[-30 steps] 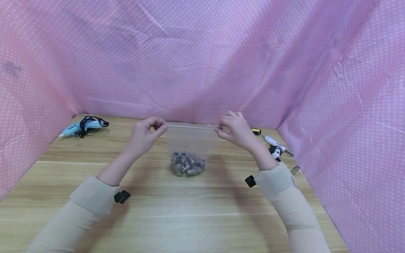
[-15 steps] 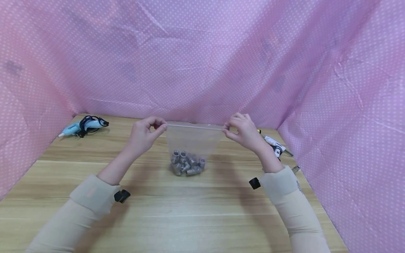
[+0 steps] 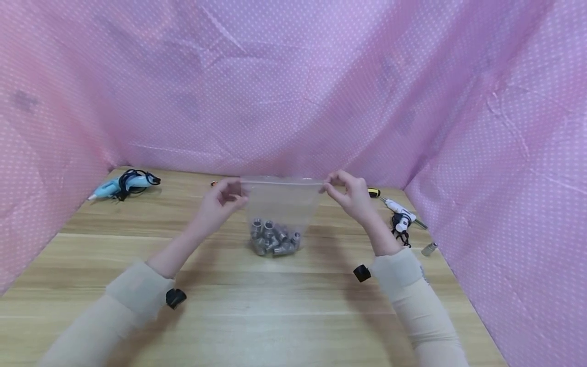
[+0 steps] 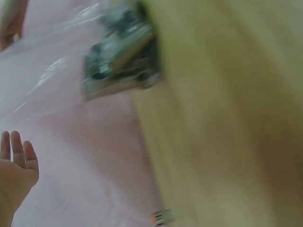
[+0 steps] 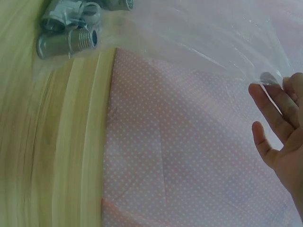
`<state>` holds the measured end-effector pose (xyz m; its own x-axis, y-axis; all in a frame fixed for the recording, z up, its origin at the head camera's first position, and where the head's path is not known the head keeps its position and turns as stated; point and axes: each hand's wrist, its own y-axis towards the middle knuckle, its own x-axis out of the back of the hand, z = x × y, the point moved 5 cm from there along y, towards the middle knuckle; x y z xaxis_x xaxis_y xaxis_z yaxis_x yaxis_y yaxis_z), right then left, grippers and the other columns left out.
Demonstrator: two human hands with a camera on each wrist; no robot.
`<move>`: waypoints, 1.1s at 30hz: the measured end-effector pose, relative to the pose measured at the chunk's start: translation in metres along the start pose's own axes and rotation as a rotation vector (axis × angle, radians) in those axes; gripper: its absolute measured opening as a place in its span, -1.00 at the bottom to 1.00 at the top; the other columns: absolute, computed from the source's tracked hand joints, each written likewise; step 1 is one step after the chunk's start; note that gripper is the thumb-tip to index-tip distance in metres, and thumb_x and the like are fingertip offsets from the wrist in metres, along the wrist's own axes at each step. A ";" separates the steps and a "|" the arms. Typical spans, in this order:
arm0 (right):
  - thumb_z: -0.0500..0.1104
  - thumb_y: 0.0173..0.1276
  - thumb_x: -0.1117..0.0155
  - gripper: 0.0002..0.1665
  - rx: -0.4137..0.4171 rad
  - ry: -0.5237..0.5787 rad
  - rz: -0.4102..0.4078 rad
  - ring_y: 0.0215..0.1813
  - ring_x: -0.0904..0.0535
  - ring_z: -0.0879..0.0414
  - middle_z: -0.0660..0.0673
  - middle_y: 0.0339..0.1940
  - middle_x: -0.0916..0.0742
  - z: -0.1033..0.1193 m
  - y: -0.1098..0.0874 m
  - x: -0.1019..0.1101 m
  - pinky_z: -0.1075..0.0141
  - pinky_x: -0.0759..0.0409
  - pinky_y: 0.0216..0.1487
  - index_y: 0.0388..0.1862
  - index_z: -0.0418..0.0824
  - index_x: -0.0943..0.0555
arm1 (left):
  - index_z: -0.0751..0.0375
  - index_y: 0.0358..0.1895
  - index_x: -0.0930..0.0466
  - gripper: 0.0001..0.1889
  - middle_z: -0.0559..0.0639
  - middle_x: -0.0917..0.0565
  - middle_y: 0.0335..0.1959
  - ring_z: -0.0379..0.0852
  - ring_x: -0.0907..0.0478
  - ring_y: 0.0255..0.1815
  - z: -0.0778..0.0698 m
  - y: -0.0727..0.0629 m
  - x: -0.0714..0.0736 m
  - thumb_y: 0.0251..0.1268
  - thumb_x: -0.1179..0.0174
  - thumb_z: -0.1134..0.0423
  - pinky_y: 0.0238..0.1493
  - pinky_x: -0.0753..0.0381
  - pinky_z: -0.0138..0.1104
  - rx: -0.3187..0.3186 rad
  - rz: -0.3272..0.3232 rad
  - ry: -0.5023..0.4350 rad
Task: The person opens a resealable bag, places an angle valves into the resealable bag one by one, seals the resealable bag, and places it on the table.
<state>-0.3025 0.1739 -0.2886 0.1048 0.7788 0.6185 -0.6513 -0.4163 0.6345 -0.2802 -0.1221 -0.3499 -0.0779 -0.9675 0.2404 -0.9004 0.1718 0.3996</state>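
Note:
A clear zip-lock bag [image 3: 284,204] hangs between my hands, its top edge stretched straight. Several tubular metal fittings [image 3: 272,237] lie in its bottom; in the right wrist view one fitting [image 5: 66,42] has a threaded end. My right hand [image 3: 350,196] pinches the bag's upper right corner between thumb and fingers. My left hand [image 3: 220,204] is at the upper left edge, just below the corner, with fingers overlapping the plastic. Straight fingers [image 4: 18,151] of that hand show in the blurred left wrist view; I cannot tell whether its thumb and forefinger pinch the bag.
A blue glue gun [image 3: 107,188] with a black cord lies at the table's back left. At the right are a yellow-black handle [image 3: 373,192], a white glue gun [image 3: 400,211] and a loose metal fitting [image 3: 429,248]. Pink dotted cloth [image 3: 293,102] surrounds the wooden table [image 3: 257,316].
My right hand has moved outward along the top edge to the right corner. The left hand has shifted slightly right and down from the left corner, which now shows uncovered.

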 end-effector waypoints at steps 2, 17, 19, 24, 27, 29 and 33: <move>-0.31 0.26 -0.25 -0.93 -0.040 0.052 -0.023 -0.38 -0.70 0.08 -0.12 -0.40 -0.77 -0.002 0.001 -0.003 0.48 -0.61 -0.19 -0.28 -0.29 -0.60 | 0.25 0.28 -0.30 -0.39 0.23 -0.55 0.07 -0.08 -0.54 -0.04 0.016 -0.009 -0.011 0.12 -0.29 0.38 0.00 -0.58 -0.36 0.088 0.097 -0.038; -0.53 0.25 -0.09 -0.80 -0.029 0.102 -0.043 -0.36 -0.64 -0.09 -0.29 -0.34 -0.74 0.029 0.010 -0.004 0.56 -0.48 -0.40 -0.30 -0.44 -0.67 | -0.15 0.46 -0.01 0.01 0.26 -0.28 0.34 0.23 -0.37 0.20 0.081 -0.030 -0.055 -0.09 -0.45 0.18 0.28 -0.26 0.15 0.173 0.381 0.136; -0.52 0.25 -0.09 -0.79 -0.022 0.104 -0.041 -0.35 -0.64 -0.11 -0.29 -0.33 -0.74 0.030 0.010 -0.004 0.57 -0.44 -0.40 -0.26 -0.44 -0.67 | -0.16 0.43 -0.05 -0.05 0.29 -0.34 0.25 0.22 -0.42 0.12 0.084 -0.029 -0.058 -0.05 -0.43 0.16 0.22 -0.35 0.13 0.157 0.388 0.162; -0.49 0.20 -0.20 -0.74 -0.019 0.163 -0.003 -0.19 -0.64 -0.17 -0.35 -0.21 -0.71 0.028 0.011 -0.007 0.27 -0.64 -0.06 -0.11 -0.49 -0.62 | -0.12 0.38 -0.15 -0.20 0.27 -0.38 0.22 0.21 -0.44 0.12 0.085 -0.026 -0.061 0.06 -0.37 0.16 0.17 -0.40 0.11 0.105 0.395 0.204; -0.48 0.15 -0.28 -0.63 -0.052 0.219 0.024 -0.12 -0.61 -0.21 -0.39 -0.11 -0.68 0.025 0.011 -0.009 0.03 -0.60 0.01 -0.02 -0.52 -0.57 | -0.09 0.39 -0.15 -0.22 0.22 -0.36 0.29 0.21 -0.39 0.22 0.084 -0.023 -0.063 0.09 -0.35 0.18 0.25 -0.32 0.12 0.076 0.407 0.194; -0.47 0.12 -0.31 -0.57 -0.097 0.250 0.035 -0.06 -0.59 -0.24 -0.40 -0.05 -0.66 0.022 0.009 -0.009 -0.05 -0.56 0.05 0.02 -0.52 -0.55 | -0.08 0.41 -0.12 -0.20 0.20 -0.32 0.34 0.25 -0.32 0.29 0.083 -0.023 -0.064 0.10 -0.33 0.18 0.29 -0.25 0.16 0.065 0.425 0.186; -0.43 0.12 -0.33 -0.50 -0.222 0.294 0.070 0.02 -0.56 -0.28 -0.38 0.07 -0.60 0.011 0.004 -0.006 -0.08 -0.50 0.14 0.10 -0.46 -0.53 | -0.21 0.45 -0.03 -0.17 0.10 -0.14 0.47 0.27 -0.17 0.39 0.077 -0.028 -0.065 0.13 -0.29 0.11 0.31 -0.12 0.22 0.103 0.473 0.169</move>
<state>-0.2971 0.1623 -0.2845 -0.1457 0.8669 0.4768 -0.7997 -0.3869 0.4591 -0.2829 -0.0786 -0.4446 -0.4241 -0.7436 0.5169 -0.8216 0.5560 0.1256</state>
